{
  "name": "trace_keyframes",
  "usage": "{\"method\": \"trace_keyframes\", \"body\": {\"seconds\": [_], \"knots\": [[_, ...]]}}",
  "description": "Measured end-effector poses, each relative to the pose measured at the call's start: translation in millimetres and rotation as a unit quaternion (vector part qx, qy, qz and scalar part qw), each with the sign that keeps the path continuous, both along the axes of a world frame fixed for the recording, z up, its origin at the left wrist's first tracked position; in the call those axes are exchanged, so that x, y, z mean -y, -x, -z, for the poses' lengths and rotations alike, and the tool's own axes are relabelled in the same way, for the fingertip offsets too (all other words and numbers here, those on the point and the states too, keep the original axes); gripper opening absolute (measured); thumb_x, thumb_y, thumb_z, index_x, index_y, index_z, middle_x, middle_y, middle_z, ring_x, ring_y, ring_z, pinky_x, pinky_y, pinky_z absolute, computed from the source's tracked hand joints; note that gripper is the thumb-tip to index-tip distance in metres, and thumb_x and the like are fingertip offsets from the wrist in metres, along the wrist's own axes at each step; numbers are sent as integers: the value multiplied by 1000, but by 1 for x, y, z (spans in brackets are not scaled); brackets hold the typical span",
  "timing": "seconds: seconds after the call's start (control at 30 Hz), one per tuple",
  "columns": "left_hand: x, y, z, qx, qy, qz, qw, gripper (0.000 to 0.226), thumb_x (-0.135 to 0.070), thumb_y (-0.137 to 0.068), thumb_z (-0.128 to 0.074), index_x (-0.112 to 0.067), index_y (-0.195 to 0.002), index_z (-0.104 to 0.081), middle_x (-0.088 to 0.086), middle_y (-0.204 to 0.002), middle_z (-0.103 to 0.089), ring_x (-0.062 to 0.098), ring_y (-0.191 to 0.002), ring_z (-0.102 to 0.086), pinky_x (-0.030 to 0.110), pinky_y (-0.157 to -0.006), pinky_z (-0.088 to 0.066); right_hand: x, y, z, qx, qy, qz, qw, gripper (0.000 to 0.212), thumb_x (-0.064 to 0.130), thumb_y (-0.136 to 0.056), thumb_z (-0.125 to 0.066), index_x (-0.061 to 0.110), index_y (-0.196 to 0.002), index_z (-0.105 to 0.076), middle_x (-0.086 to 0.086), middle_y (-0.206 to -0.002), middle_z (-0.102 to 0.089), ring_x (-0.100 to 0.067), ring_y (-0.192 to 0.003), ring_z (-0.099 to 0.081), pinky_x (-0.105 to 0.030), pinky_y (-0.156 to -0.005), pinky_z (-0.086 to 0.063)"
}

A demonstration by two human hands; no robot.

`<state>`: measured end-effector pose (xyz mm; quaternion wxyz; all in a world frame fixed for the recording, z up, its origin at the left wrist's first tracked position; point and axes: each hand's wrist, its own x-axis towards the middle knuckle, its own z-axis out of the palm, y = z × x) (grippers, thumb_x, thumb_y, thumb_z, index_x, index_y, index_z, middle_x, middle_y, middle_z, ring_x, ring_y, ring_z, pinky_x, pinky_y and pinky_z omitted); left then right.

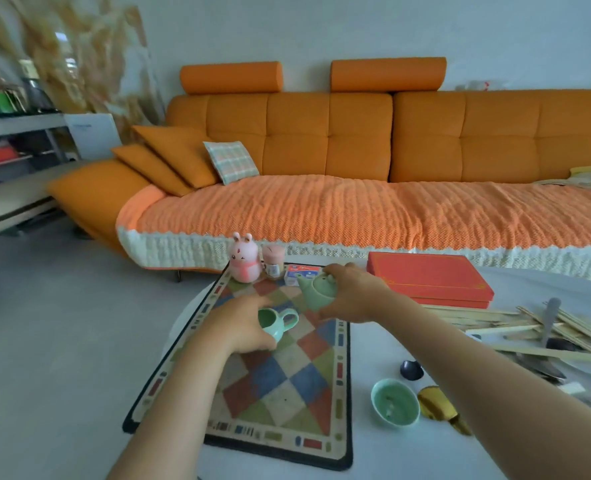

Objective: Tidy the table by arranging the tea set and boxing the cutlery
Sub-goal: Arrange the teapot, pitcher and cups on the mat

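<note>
Toward table (408, 455) near edge: green bowl (395, 402), just off checkered mat (280, 393). Over mat's far half: left hand (242, 327) gripping green cup (276, 322), right hand (356, 296) clasping green teapot (318, 289). Right edge: chopsticks (529, 327) heaped. Far edge: red box (429, 278), pink rabbit figure (245, 259).

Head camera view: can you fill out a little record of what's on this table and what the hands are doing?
left hand: grips green handled cup
right hand: holds green teapot
under both: checked mat
off the mat: green bowl, on white table
cutlery: chopsticks and spoons, loose at the right
red box: closed, beyond the cutlery
far mat edge: pink rabbit figure
</note>
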<state>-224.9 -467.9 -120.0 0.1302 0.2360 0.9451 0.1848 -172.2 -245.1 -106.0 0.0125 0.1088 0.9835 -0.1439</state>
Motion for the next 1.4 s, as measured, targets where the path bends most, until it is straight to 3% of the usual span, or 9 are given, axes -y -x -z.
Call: {"method": "trace_keyframes", "body": {"seconds": [0.3, 0.43, 0.5, 0.6, 0.77, 0.97, 1.13, 1.3, 1.4], "knots": [[27, 13, 7, -8, 14, 14, 1000, 91, -42, -70, -78, -39, -149, -33, -5, -150, -38, 19, -134, -41, 35, -103, -41, 17, 13, 28, 17, -32, 1, 999, 97, 63, -64, -75, 29, -144, -32, -5, -138, -42, -26, -115, -54, -40, -90, -51], [30, 12, 8, -30, 13, 22, 999, 105, -48, -65, -82, -38, -153, -24, -7, -159, -23, 19, -144, -26, 39, -111, -34, 22, 14, 31, 32, -91, -5, 995, 106, 69, -65, -71, 25, -149, -23, -10, -144, -36, -31, -128, -43, -47, -101, -43], [34, 11, 7, -39, 23, 14, 999, 102, -49, -65, -82, -36, -151, -28, -5, -155, -28, 19, -142, -29, 39, -108, -37, 31, 15, 25, -3, -154, -33, 988, 105, 71, -67, -65, 24, -149, -22, -11, -146, -34, -32, -134, -35, -49, -107, -33], [41, 15, 10, -28, -2, -9, 1000, 92, -50, -62, -82, -35, -143, -41, -6, -143, -42, 18, -128, -46, 40, -100, -44, 58, 22, 9, -65, -138, -141, 978, 91, 59, -76, -62, 27, -151, -23, -7, -147, -39, -28, -135, -35, -45, -110, -28], [49, 27, 17, 8, -113, -21, 993, 75, -41, -60, -89, -34, -127, -56, -15, -128, -57, 11, -117, -56, 31, -95, -45, 106, 48, 11, -13, -87, -224, 971, 77, 44, -75, -75, 26, -141, -40, -3, -125, -60, -26, -113, -58, -44, -98, -45], [53, 39, 26, -5, -224, -63, 972, 62, -35, -67, -87, -29, -116, -49, -17, -107, -48, 1, -95, -52, 19, -76, -40, 115, 83, 4, 41, -77, -230, 969, 69, 25, -85, -73, 22, -146, -41, -6, -131, -59, -27, -113, -58, -44, -92, -52], [49, 57, 38, -28, -249, -107, 962, 73, -36, -76, -81, -21, -134, -40, -1, -122, -38, 18, -105, -52, 31, -85, -43, 113, 105, 11, 31, -68, -226, 971, 55, 24, -93, -63, 19, -144, -44, -6, -131, -57, -28, -115, -56, -41, -91, -49], [44, 66, 46, -69, -242, -118, 961, 44, -28, -87, -72, -19, -126, -54, 1, -126, -38, 24, -105, -57, 30, -86, -42, 111, 110, 20, -13, -34, -226, 973, 50, 24, -95, -62, 23, -143, -46, -3, -134, -55, -26, -116, -54, -41, -93, -47], [41, 68, 48, -75, -240, -117, 961, 45, -19, -92, -66, -17, -134, -50, 5, -140, -32, 27, -114, -55, 27, -90, -39, 97, 101, 21, -53, 33, -201, 977, 55, 25, -92, -64, 25, -143, -44, 1, -142, -46, -21, -116, -53, -40, -98, -46]]}}
